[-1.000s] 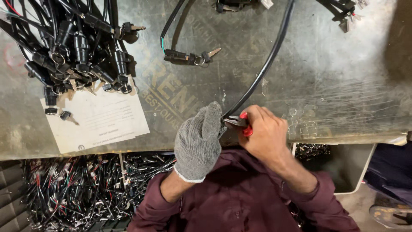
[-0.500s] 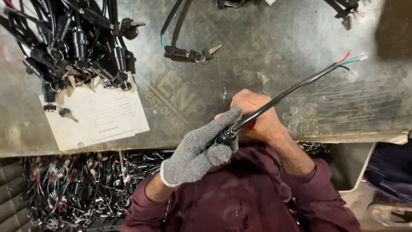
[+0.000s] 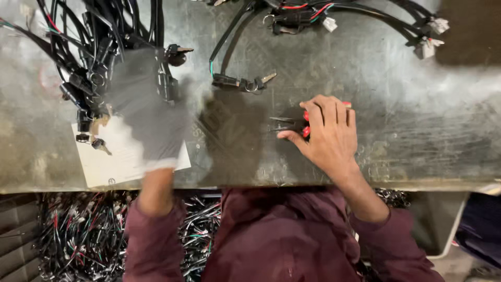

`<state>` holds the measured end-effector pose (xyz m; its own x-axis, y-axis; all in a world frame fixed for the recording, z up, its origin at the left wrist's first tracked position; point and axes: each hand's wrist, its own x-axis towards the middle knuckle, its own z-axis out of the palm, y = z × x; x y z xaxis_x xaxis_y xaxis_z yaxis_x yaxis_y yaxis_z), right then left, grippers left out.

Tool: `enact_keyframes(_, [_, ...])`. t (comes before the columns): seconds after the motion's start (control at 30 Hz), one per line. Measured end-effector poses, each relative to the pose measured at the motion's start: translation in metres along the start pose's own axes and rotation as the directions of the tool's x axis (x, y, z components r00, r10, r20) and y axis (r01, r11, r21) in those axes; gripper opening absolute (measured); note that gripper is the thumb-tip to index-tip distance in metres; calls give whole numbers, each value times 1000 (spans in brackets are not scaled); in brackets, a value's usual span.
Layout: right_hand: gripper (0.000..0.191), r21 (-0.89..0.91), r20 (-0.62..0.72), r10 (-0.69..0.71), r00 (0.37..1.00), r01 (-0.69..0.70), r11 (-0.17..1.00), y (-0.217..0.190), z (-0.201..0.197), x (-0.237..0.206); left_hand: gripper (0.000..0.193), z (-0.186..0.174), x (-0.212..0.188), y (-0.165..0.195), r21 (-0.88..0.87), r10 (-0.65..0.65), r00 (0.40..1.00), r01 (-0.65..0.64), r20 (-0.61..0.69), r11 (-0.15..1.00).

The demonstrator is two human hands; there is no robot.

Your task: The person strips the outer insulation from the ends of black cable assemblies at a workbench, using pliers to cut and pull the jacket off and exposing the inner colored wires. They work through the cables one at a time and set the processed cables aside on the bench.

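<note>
Red-handled pliers lie under the bare right hand, fingers resting on them, while the blurred grey-gloved left hand, fingers unreadable, hovers over black cable bundles.

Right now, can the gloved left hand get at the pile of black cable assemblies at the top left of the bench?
Probably yes. The left hand, blurred in motion, is already over the near edge of the cable pile, above the white paper sheet. Nothing lies between them. The right hand rests on red-handled pliers, well clear.
</note>
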<state>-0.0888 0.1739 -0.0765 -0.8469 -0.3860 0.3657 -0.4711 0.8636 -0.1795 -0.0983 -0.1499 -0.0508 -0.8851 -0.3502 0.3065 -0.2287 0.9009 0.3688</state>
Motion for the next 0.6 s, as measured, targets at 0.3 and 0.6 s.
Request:
enact_keyframes(0.3, [68, -73, -166, 223, 961, -237, 969, 20, -32, 11, 45, 5, 30, 80, -498, 99, 967, 31, 233, 867])
enact_keyframes(0.6, [54, 33, 68, -14, 998, 12, 999, -42, 2, 41, 26, 28, -26, 104, -345, 357, 929, -305, 99, 888])
